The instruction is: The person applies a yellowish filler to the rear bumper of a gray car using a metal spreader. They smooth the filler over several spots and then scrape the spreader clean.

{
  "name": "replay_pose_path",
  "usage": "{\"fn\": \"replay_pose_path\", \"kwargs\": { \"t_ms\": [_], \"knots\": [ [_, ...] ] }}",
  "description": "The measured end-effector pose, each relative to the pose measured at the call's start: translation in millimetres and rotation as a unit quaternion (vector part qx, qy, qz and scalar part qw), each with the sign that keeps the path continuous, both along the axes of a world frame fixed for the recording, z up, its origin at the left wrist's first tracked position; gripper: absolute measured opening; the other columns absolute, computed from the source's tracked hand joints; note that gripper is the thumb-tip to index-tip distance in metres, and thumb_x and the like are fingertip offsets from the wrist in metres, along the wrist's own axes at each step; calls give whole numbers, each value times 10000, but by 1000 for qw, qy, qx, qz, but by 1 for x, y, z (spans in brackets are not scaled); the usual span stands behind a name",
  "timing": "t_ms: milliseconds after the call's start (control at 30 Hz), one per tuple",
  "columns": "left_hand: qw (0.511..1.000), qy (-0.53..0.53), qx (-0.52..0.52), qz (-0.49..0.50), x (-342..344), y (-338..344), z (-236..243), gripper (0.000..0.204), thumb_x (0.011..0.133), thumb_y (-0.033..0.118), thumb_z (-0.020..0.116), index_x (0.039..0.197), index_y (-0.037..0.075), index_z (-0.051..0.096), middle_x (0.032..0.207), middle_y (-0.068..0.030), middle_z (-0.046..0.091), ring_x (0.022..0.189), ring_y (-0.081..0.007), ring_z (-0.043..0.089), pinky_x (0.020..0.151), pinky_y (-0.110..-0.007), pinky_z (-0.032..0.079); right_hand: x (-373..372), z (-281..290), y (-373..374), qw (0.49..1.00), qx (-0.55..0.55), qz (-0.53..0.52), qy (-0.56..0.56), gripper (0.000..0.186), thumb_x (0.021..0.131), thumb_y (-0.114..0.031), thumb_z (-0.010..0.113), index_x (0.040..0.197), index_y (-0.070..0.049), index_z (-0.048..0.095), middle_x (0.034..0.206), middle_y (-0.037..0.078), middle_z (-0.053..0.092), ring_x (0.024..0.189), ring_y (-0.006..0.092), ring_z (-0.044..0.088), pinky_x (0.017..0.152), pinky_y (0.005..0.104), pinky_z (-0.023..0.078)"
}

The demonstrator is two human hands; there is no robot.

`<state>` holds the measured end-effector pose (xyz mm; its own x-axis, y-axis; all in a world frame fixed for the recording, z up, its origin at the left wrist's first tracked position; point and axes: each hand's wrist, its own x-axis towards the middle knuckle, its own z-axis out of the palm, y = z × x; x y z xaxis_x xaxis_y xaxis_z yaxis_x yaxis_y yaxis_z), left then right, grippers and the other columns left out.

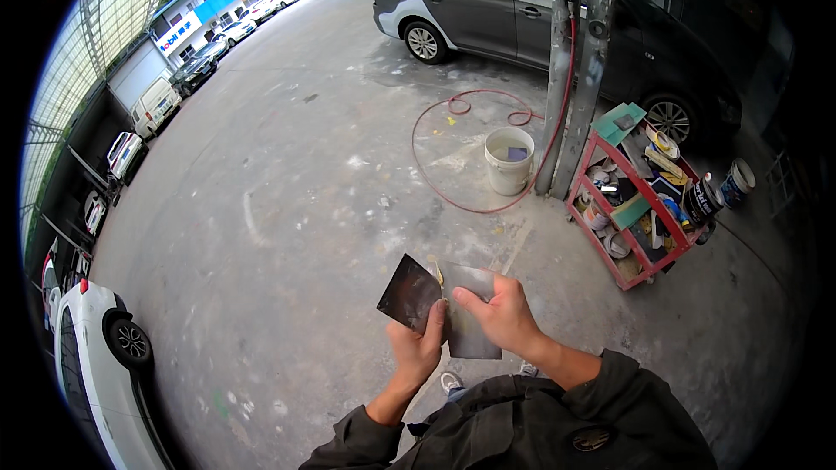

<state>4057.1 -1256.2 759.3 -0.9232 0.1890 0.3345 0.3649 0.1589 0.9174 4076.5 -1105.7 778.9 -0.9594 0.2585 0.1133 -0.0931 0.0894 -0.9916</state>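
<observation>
Pinching: left hand one dark plate, angled up-left; right hand one grey plate, long axis up-down in view.

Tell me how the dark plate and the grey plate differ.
Shade: the dark plate is nearly black; the grey plate is much paler.
Holder: the left hand grips the dark plate; the right hand grips the grey plate.
Pose: the dark plate is turned corner-up in the picture; the grey plate sits straighter.
Both are flat and straight-edged.
</observation>
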Motion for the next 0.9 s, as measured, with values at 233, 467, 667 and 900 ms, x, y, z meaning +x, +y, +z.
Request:
{"fn": "replay_pose_path", "kwargs": {
  "t_ms": [233, 467, 667, 900],
  "knots": [
    [993, 18, -60, -99, -2, -19, 5, 128, 852, 35, 631, 959, -36, 622, 785, -30, 637, 680, -104, 574, 610, -263, 469, 11, 8, -6, 995, 90, -1, 47, 179, 792, -108, 636, 849, 58, 597, 645, 221, 594, 574, 352, 601, 534, 356, 468],
    [975, -98, -32, -195, -4, -29, 9, 144, 839, 46, 651, 957, -31, 620, 839, -37, 644, 776, -98, 573, 686, -263, 471, 10, 16, -2, 985, 146, 58, 65, 130, 779, -62, 654, 770, 34, 567, 653, 193, 592, 564, 339, 595, 515, 362, 447],
    [949, -111, -57, -289, -15, -36, 7, 143, 845, 72, 653, 938, -33, 620, 792, -35, 630, 737, -81, 544, 653, -270, 463, 12, 16, -1, 957, 215, 124, 151, 87, 775, -54, 626, 765, -13, 550, 672, 146, 583, 609, 354, 587, 546, 398, 468],
    [919, -251, -105, -286, -34, -36, 14, 181, 862, 139, 673, 923, -26, 632, 781, 13, 619, 719, -49, 511, 621, -260, 455, -10, 15, 15, 961, 206, 98, 155, 133, 762, -54, 668, 864, 25, 635, 836, 124, 654, 680, 267, 637, 586, 311, 484]
  ]
}}
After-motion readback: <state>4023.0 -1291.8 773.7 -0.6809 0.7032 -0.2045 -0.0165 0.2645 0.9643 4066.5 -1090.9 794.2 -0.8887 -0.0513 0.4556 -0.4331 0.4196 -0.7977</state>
